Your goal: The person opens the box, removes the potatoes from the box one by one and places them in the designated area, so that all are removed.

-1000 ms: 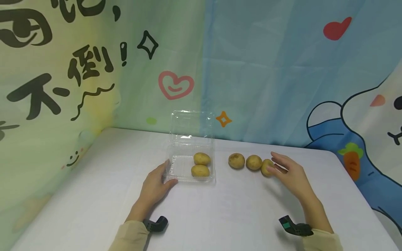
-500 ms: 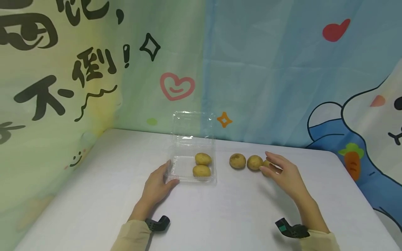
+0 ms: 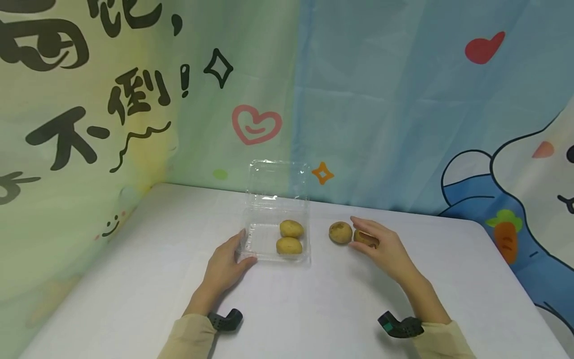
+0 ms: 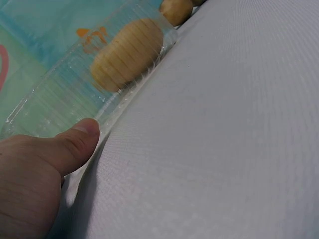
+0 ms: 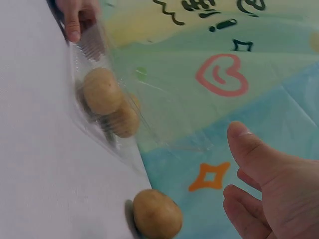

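A hinged clear plastic container (image 3: 262, 239) stands with its lid raised, two potatoes (image 3: 291, 229) lying in its right side. My left hand (image 3: 222, 264) holds its front left corner, thumb along the front wall. To the right, a potato (image 3: 340, 233) sits on the table beside another potato (image 3: 365, 238), partly covered by my right hand (image 3: 383, 248). That hand hovers around the second potato, thumb and fingers apart. In the right wrist view the right hand (image 5: 271, 184) shows nothing between thumb and fingers. Whatever lies behind this hand is hidden.
A white cloth covers the table (image 3: 305, 309). Behind it hangs a printed curtain (image 3: 381, 109) with hearts, lettering and a cartoon animal. The container's raised lid (image 3: 279, 182) stands close to the curtain.
My right hand has moved left along the potatoes; the rightmost one has passed out of sight behind it. My left hand stays at the container, and the view has shifted slightly.
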Motion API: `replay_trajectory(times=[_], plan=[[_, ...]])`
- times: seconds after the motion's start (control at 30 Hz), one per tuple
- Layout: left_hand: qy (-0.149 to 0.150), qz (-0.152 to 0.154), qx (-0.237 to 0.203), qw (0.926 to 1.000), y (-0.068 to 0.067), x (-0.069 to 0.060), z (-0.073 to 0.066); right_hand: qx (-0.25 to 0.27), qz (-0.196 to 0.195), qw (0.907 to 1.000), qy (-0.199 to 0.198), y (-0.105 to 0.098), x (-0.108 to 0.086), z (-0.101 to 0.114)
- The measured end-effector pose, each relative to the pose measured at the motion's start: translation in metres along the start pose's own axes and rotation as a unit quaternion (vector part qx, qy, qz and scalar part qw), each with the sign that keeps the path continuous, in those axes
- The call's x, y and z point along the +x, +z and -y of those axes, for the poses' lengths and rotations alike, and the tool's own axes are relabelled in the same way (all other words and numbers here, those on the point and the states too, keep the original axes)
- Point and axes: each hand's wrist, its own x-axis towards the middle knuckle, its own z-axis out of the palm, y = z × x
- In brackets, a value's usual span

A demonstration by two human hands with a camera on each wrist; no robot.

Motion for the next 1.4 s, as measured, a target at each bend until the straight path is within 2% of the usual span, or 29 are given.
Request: replay_trajectory(times=[0.4,0.6,0.67,0.77,0.9,1.4], plan=[[-0.002,-0.002,-0.003,1.0000,-0.002,0.001,0.001,-0.050,0.066,0.9939,-0.074,0.020,0.037,0.015],[-0.005,0.001,-0.005,1.0000,-0.003,-0.001,0.003,-0.050,0.100,0.9901,-0.085,0.028,0.052,0.022],[-0.003,0.000,-0.004,1.0000,-0.003,-0.002,0.003,-0.057,0.119,0.9877,-0.084,0.030,0.058,0.027],[-0.002,-0.002,-0.004,1.0000,-0.003,-0.001,0.003,-0.071,0.141,0.9821,-0.102,0.034,0.069,0.030],[-0.004,-0.005,-0.007,1.0000,-0.001,-0.001,0.004,-0.093,0.150,0.9751,-0.134,0.040,0.079,0.032],[-0.002,-0.005,-0.015,0.9999,0.001,0.000,0.000,-0.089,0.208,0.9689,-0.099,0.066,0.098,0.034]])
